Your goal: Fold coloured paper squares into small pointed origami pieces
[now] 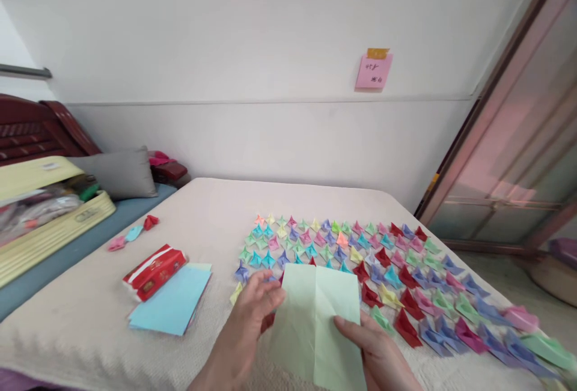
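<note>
A pale green sheet of paper (336, 331) with a crease down its middle is held up in front of me. My right hand (378, 349) grips its right side, thumb on the face and the other fingers behind. Beside the left edge, my left hand (252, 313) is half curled with fingers apart; whether the lower fingers touch the sheet is hidden. Beyond the sheet, folded paper boats (311, 251) in many colours stand in rows across the bed.
To the left lie a stack of blue paper sheets (174, 301), a red tissue pack (155, 271) and several small folded pieces (134, 233). Farther left are a yellow box (54, 223) and a grey pillow (117, 172). A pink note (374, 71) is taped to the wall.
</note>
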The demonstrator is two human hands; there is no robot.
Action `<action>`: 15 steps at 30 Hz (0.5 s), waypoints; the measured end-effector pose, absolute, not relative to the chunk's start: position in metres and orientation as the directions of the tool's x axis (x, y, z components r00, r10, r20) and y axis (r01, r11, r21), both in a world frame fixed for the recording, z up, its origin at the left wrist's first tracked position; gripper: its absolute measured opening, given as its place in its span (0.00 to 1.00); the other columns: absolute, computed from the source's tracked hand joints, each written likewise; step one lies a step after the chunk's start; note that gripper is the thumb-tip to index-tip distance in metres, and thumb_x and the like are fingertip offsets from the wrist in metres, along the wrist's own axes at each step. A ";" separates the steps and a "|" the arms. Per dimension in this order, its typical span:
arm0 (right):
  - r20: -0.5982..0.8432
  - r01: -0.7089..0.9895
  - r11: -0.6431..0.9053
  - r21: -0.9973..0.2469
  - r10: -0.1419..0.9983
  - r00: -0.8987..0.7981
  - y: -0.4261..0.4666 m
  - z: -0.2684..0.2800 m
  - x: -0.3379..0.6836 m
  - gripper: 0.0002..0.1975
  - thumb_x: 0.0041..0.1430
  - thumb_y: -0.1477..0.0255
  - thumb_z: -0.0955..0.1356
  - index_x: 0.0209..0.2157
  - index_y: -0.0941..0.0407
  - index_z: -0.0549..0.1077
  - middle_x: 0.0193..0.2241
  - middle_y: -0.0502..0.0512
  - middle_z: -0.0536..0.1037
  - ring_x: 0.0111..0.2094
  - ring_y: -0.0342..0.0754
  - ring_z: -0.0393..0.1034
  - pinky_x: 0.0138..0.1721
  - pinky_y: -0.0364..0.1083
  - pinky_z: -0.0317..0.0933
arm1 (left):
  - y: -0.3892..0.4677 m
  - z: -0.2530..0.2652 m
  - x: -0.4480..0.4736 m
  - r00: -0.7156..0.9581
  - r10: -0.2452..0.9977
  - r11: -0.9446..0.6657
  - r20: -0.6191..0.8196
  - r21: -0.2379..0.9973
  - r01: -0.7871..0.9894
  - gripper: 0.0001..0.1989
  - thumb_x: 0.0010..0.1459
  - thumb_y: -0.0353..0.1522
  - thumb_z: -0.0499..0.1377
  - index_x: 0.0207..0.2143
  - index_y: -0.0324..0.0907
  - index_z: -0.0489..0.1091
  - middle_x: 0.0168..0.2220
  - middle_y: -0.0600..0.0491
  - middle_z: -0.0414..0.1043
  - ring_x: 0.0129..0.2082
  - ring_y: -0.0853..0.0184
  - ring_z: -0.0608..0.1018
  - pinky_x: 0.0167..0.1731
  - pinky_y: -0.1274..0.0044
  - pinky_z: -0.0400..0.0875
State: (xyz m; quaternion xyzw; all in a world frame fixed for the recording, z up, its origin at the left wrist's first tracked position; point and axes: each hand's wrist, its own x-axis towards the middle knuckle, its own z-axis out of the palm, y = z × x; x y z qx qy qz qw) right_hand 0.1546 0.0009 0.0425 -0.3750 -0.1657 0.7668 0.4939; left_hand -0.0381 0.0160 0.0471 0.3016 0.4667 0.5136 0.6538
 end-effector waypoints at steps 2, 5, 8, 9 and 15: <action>-0.397 -0.641 -0.452 -0.620 0.886 -0.240 0.000 0.044 0.156 0.30 0.44 0.72 0.75 0.53 0.56 0.71 0.32 0.59 0.84 0.33 0.58 0.79 0.41 0.53 0.68 | 0.013 0.046 -0.034 0.182 0.924 0.382 -0.336 0.826 -0.414 0.23 0.53 0.37 0.62 0.51 0.45 0.67 0.47 0.45 0.75 0.41 0.56 0.78 0.33 0.73 0.70; -0.401 -0.638 -0.459 -0.619 0.882 -0.246 -0.001 0.047 0.158 0.29 0.46 0.73 0.74 0.53 0.54 0.71 0.31 0.58 0.84 0.33 0.57 0.79 0.41 0.53 0.68 | 0.010 0.048 -0.029 0.287 0.904 0.417 -0.317 0.803 -0.426 0.19 0.53 0.35 0.63 0.47 0.41 0.71 0.38 0.45 0.79 0.35 0.58 0.80 0.30 0.74 0.70; -0.400 -0.616 -0.446 -0.649 0.889 -0.222 -0.003 0.051 0.159 0.25 0.45 0.72 0.74 0.49 0.56 0.75 0.31 0.58 0.84 0.33 0.58 0.78 0.39 0.53 0.68 | 0.010 0.049 -0.027 0.285 0.909 0.405 -0.305 0.812 -0.420 0.17 0.50 0.33 0.64 0.43 0.38 0.75 0.34 0.45 0.80 0.31 0.58 0.80 0.30 0.73 0.70; -0.394 -0.602 -0.436 -0.669 0.895 -0.210 -0.003 0.052 0.159 0.24 0.44 0.71 0.75 0.47 0.57 0.76 0.31 0.59 0.84 0.33 0.59 0.78 0.39 0.53 0.68 | 0.010 0.049 -0.027 0.274 0.913 0.396 -0.301 0.816 -0.421 0.16 0.49 0.33 0.65 0.42 0.37 0.75 0.33 0.45 0.80 0.30 0.58 0.79 0.30 0.73 0.70; -0.306 -0.479 -0.354 -0.803 0.935 -0.179 -0.003 0.055 0.161 0.20 0.43 0.65 0.75 0.41 0.55 0.79 0.31 0.57 0.84 0.33 0.58 0.78 0.36 0.51 0.68 | 0.012 0.048 -0.028 0.176 0.951 0.307 -0.256 0.862 -0.403 0.14 0.48 0.35 0.66 0.37 0.37 0.77 0.27 0.49 0.78 0.23 0.64 0.76 0.25 0.76 0.67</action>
